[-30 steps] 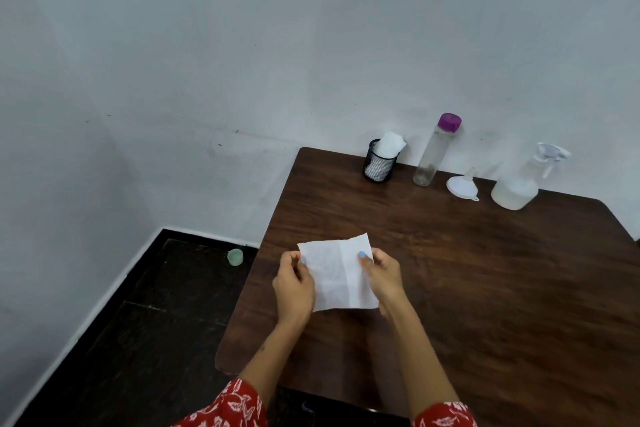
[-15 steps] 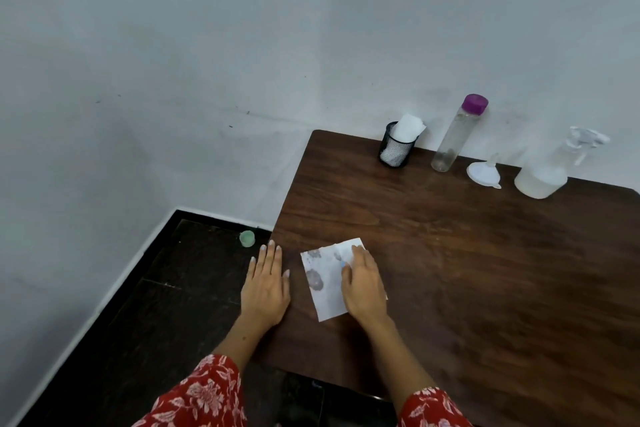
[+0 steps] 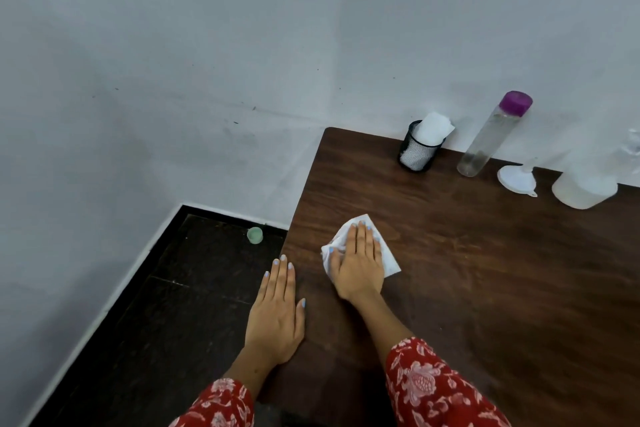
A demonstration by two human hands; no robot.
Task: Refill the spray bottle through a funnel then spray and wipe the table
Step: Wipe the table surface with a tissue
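So in the head view the right hand (image 3: 358,260) was pressed flat, fingers spread, on a crumpled white paper tissue (image 3: 390,262) near the left edge of the dark brown wooden table (image 3: 485,270); not gripping it, just palm down. The left hand (image 3: 277,312) lay flat and empty at the table's edge. Along the back wall stood a black mesh cup (image 3: 415,152) stuffed with tissues, a clear bottle with purple cap (image 3: 491,135), a white plastic funnel (image 3: 516,178) and the translucent spray bottle (image 3: 585,185), well apart from both hands.

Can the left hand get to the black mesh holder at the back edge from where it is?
Probably yes: left hand lies flat and empty at the table's near-left edge, and bare wood leads to the black mesh holder.
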